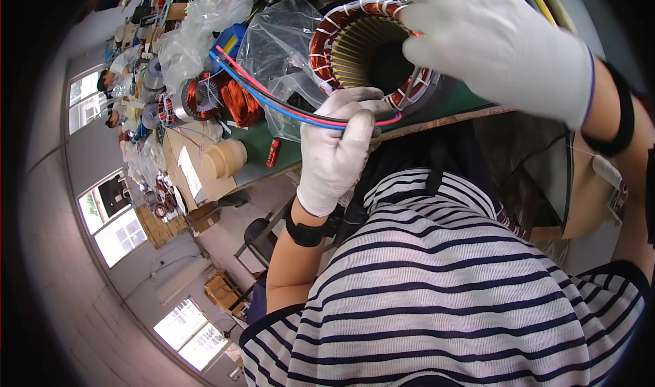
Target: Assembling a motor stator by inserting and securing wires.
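Note:
A motor stator with copper windings, white lacing and yellowish slot liners lies on the bench, its round bore facing up. My left hand, in a white glove, is closed at the stator's near rim around a bundle of red, blue and black lead wires. The wires' free ends reach out to the upper left. Over the stator's right side is my gloved right hand, its fingers curled; what they hold, if anything, is hidden. A thin grey piece shows below its thumb, at the winding's edge.
Clear plastic bags lie left of the stator. Further left are another wound stator, loose copper coils, a red marker-like tube and a tan cup-shaped roll. The green bench ends close to my body. Other people sit far left.

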Demonstrator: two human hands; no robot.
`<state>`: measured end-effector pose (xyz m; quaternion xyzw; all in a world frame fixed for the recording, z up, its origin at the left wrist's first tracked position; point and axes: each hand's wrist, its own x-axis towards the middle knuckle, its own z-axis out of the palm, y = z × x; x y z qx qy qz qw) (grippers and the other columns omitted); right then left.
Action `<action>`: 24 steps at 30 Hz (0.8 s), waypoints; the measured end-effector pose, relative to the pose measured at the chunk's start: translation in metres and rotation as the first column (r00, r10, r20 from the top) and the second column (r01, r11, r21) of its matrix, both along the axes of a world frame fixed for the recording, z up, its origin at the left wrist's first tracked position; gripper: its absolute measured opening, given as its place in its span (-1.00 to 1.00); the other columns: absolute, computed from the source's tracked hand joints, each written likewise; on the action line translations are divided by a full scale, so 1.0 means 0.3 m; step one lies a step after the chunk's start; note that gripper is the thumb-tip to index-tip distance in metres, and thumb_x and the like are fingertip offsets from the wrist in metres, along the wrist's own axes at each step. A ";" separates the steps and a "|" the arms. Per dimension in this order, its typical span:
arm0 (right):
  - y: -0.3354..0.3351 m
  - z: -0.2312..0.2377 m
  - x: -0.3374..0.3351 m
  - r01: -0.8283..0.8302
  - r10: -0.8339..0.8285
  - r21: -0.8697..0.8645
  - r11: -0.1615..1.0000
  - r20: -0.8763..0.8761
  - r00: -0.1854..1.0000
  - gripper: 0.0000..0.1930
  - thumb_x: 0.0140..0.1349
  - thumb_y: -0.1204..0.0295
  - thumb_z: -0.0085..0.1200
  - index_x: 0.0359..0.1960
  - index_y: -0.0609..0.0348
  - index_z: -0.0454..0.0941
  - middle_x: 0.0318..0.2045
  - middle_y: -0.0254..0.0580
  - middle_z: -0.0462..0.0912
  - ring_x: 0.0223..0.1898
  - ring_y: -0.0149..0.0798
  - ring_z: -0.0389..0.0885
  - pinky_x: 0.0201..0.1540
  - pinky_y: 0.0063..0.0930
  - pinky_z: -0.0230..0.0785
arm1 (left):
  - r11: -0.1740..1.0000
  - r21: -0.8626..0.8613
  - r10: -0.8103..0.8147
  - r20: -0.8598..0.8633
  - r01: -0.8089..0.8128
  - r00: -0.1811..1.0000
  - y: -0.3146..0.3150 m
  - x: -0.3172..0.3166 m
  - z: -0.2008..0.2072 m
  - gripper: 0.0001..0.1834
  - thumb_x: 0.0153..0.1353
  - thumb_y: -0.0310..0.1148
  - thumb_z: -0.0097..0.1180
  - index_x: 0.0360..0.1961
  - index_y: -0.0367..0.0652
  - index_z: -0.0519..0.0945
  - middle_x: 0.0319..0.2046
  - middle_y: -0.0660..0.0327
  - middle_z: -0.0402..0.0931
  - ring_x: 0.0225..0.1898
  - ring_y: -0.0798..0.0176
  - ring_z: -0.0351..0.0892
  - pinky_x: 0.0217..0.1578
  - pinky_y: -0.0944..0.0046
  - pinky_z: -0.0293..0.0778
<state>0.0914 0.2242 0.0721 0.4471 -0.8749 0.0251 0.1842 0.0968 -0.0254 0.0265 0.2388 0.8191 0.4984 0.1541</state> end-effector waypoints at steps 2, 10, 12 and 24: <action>-0.054 -0.052 0.051 0.178 -0.181 -0.129 0.976 -0.013 0.983 -0.87 -0.16 0.44 0.05 -0.52 0.18 0.51 -0.57 -0.27 0.41 -0.35 -0.22 0.43 -0.17 -0.38 0.24 | 1.000 0.013 -0.023 -0.084 0.025 0.996 -0.006 -0.001 -0.011 -0.74 0.20 -0.43 -0.08 -0.30 -0.30 0.66 -0.21 0.03 0.57 -0.21 0.19 0.57 -0.17 0.29 0.46; -0.177 -0.116 0.327 0.538 -0.534 -0.009 0.843 0.105 0.839 -0.74 -0.23 0.44 0.00 -0.45 0.33 0.52 -0.60 -0.28 0.39 -0.48 -0.27 0.39 -0.25 -0.40 0.22 | 0.989 -0.094 -0.130 -0.241 0.110 0.962 -0.003 -0.014 0.002 -0.83 0.07 -0.41 0.15 -0.32 -0.27 0.61 -0.27 0.03 0.56 -0.21 0.07 0.59 -0.17 0.21 0.49; -0.214 -0.160 0.363 0.611 -0.600 -0.049 0.790 0.138 0.788 -0.79 -0.20 0.42 0.02 -0.48 0.28 0.52 -0.62 -0.32 0.41 -0.48 -0.30 0.41 -0.32 -0.42 0.19 | 0.966 -0.160 -0.245 -0.341 0.201 0.908 -0.014 -0.035 0.025 -0.75 0.00 -0.40 0.22 -0.26 -0.25 0.57 -0.25 0.03 0.55 -0.28 0.08 0.61 -0.26 0.23 0.52; -0.423 -0.504 0.369 0.767 -0.786 -0.541 0.344 0.281 0.551 -0.77 -0.11 0.48 0.07 -0.33 0.16 0.49 -0.58 -0.33 0.44 -0.50 -0.26 0.45 -0.38 -0.37 0.26 | 0.854 -0.440 -0.510 -0.608 0.276 0.608 0.015 -0.116 0.024 -0.74 -0.09 -0.49 0.21 -0.28 -0.12 0.58 -0.39 0.16 0.58 -0.36 0.06 0.54 -0.21 0.07 0.40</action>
